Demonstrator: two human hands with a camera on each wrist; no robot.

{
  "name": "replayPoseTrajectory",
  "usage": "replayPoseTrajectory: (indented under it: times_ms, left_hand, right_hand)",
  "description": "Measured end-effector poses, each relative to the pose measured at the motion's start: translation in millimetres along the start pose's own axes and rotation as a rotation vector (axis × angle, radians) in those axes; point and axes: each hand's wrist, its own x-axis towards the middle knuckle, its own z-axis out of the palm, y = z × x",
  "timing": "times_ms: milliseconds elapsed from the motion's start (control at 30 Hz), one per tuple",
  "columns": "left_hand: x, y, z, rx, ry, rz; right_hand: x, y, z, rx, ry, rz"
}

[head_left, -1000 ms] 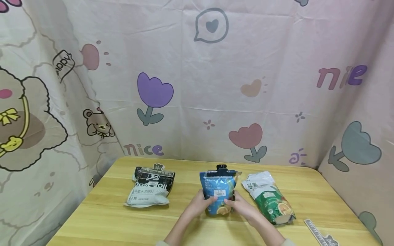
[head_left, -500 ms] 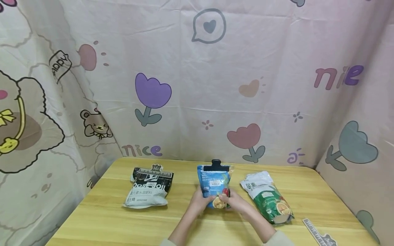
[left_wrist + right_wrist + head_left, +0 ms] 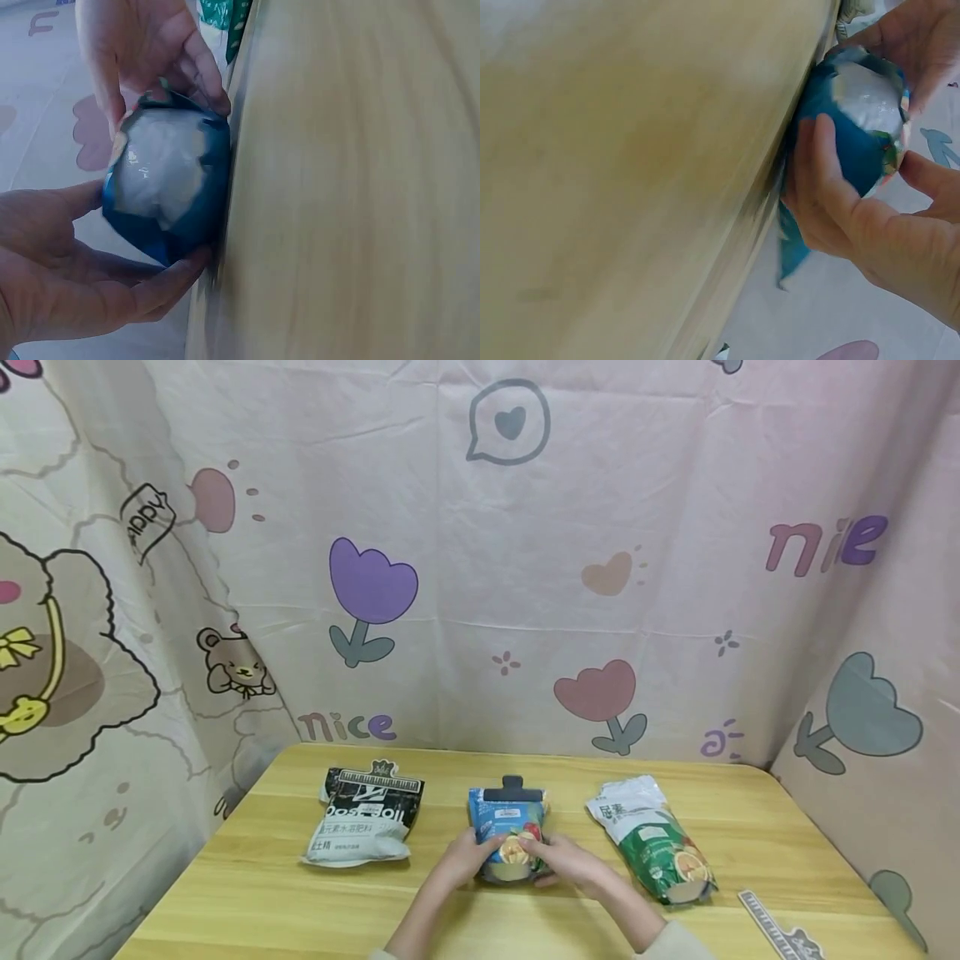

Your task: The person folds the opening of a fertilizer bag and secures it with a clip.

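Observation:
A blue bag with fruit pictures (image 3: 497, 817) is at the middle of the table, a black clip (image 3: 513, 793) across its top. My left hand (image 3: 461, 860) grips its left side, the thumb lying on the printed front. On the opposite side my right hand (image 3: 572, 862) holds it the same way, thumb in front and fingers behind. Seen from the left wrist, the bag's clear bottom window (image 3: 161, 161) faces the camera between both hands. The right wrist view shows the right fingers (image 3: 826, 161) curled along the bag's blue side, close to the tabletop.
Left of the hands lies a black-and-white bag (image 3: 360, 831) with a piano-shaped clip (image 3: 380, 779) on its top. To the right is a green-and-white bag (image 3: 656, 843). Another piano-shaped clip (image 3: 780, 931) lies near the front right. A patterned curtain (image 3: 480, 693) hangs behind the table (image 3: 247, 885).
Both hands have brought the blue bag down and slightly left. It has tipped so its bottom window now shows at the front. The other bags and the loose clip have stayed put.

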Motion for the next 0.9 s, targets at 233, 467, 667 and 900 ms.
replayPoseTrajectory:
  times_ms: [233,467,667,900]
  left_hand:
    - [0.0,-1.9,-5.9,0.057,-0.013,-0.007]
    - [0.6,-2.4,-7.9,0.061,-0.005,-0.011]
    - [-0.4,-2.8,-11.4,0.057,0.003,-0.010]
    - [-0.2,-0.3,-10.3,0.072,-0.005,-0.018]
  right_hand:
    - [4,1,0.4,0.061,-0.016,0.048]
    - [8,1,-0.5,0.083,-0.055,0.032]
    - [10,2,1.5,0.091,-0.052,0.017]
    - [8,2,-0.4,0.068,-0.053,0.021]
